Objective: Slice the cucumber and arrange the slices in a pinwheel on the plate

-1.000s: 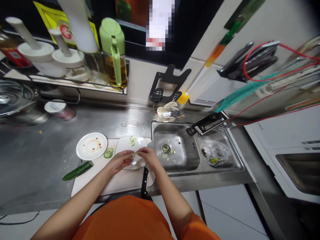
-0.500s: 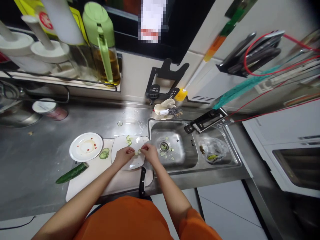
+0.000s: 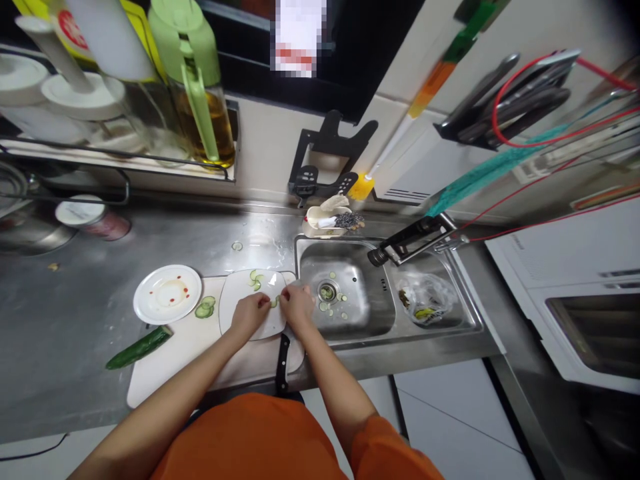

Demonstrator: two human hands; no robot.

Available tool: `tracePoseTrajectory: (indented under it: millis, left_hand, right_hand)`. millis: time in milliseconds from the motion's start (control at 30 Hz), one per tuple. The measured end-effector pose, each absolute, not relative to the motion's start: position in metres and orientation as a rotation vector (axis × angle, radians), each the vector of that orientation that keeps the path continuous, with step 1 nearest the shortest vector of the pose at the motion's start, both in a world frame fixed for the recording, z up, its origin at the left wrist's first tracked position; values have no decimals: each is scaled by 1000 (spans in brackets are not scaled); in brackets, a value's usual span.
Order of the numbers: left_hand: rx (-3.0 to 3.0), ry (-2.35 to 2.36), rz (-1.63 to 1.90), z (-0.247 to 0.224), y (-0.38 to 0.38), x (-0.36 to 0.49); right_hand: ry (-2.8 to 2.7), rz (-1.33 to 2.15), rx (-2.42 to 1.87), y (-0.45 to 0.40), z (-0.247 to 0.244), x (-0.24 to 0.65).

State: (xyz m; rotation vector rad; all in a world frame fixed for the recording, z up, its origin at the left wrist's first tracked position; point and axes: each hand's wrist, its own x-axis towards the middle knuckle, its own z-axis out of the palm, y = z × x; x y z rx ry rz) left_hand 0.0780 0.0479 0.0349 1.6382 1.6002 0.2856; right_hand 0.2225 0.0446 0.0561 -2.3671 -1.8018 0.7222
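Over a white square plate [image 3: 235,290], my left hand [image 3: 251,313] and my right hand [image 3: 297,308] are close together, fingertips pinched on small pale-green cucumber slices [image 3: 273,303]. Whether they share one slice or hold separate ones, I cannot tell. Several cucumber slices [image 3: 256,280] lie curved in a fan at the plate's far side. The plate rests on a white cutting board [image 3: 165,367]. More round slices [image 3: 205,307] lie on the board, left of the plate. A knife with a black handle [image 3: 283,363] lies near my right forearm, its blade mostly hidden under the plate.
A cut cucumber [image 3: 139,348] lies across the board's left edge. Behind it stands a round white plate [image 3: 169,295] with red bits. To the right, the steel sink [image 3: 367,287] holds scattered slices, and a plastic bag [image 3: 430,300] sits in the smaller basin. A faucet [image 3: 405,243] reaches over.
The view has shifted slightly. Both hands stay over the plate with fingertips pinched, and the right hand has turned a little.
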Motion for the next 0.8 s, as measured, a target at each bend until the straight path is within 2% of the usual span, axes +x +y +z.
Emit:
tracePoseTrajectory:
  millis: [467,800]
  left_hand:
    - [1838,1550,301,26,44,78]
    - [1864,1549,264,25,44,79]
  right_hand:
    - [-1948,486,-2315,16,51,222]
    - [-2152,461,-2262,-7,43,219]
